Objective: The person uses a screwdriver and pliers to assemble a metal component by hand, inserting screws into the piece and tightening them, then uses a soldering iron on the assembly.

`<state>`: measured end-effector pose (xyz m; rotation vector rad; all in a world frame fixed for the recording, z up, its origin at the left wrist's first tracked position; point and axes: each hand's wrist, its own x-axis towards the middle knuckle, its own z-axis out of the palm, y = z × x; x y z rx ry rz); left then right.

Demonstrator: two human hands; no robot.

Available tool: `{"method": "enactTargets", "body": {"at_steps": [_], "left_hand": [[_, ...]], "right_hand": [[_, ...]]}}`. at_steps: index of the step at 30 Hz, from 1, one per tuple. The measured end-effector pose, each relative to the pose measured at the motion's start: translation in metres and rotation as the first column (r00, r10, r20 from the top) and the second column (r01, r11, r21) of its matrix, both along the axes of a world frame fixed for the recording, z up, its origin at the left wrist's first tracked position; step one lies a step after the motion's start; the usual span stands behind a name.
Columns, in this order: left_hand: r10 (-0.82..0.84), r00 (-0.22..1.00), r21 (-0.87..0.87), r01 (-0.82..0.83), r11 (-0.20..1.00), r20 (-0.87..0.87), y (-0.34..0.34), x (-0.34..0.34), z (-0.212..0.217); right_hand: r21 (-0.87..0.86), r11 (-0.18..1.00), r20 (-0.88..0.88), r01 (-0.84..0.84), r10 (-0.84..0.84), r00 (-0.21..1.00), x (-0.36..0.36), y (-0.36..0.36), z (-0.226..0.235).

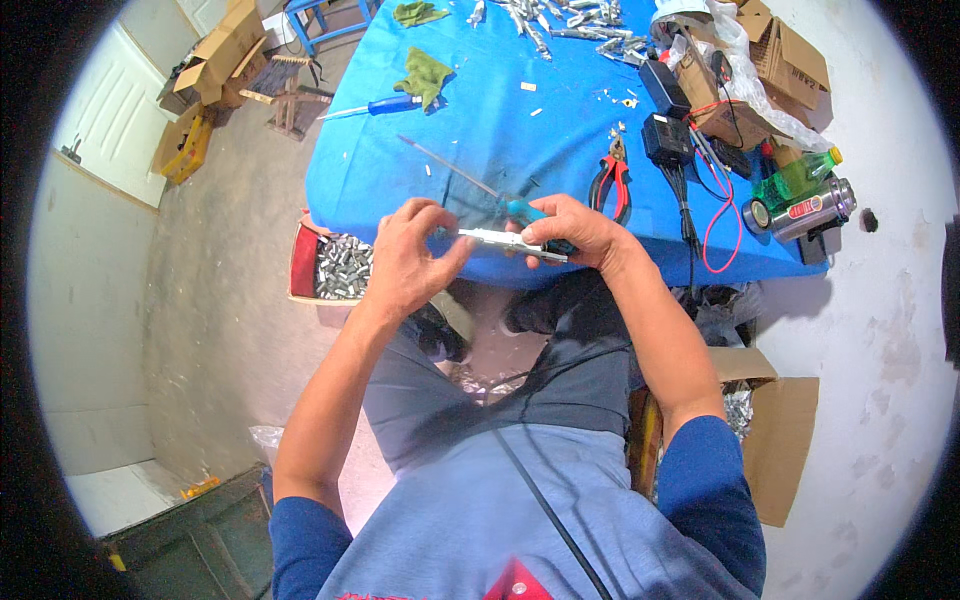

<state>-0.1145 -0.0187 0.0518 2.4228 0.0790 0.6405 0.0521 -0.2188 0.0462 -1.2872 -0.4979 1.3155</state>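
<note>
My right hand [578, 232] is closed around a slim white-and-silver metal piece [490, 237], held level just above the front edge of the table. A screwdriver with a teal handle [520, 210] is tucked in the same hand, its long thin shaft slanting up and left over the cloth. At the left end of the metal piece is my left hand [412, 250], its fingers curved and apart from the thumb. The thumb tip lies close to that end; whether it touches is unclear. What the right palm covers is hidden.
A blue cloth [390, 165] covers the table. On it lie a blue-handled screwdriver [395, 104], red-handled pliers [611, 185], green rags [424, 76], several metal pieces [590, 18], black adapters [667, 138], a green bottle [800, 178] and a steel flask [815, 210]. A box of small metal parts [343, 268] stands below left.
</note>
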Motion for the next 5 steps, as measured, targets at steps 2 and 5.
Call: {"method": "enactTargets", "body": {"at_steps": [2,5], "left_hand": [[-0.087,0.992,-0.026,0.085,0.996,-0.092,-0.002,0.007,-0.005],[-0.168,0.884,-0.196,0.089,0.977,-0.436,-0.012,0.014,-0.004]], "right_hand": [[0.008,0.998,0.026,-0.069,0.069,0.997,0.004,0.005,0.006],[0.012,0.985,0.029,-0.172,0.172,0.985,0.010,0.015,0.020]]}}
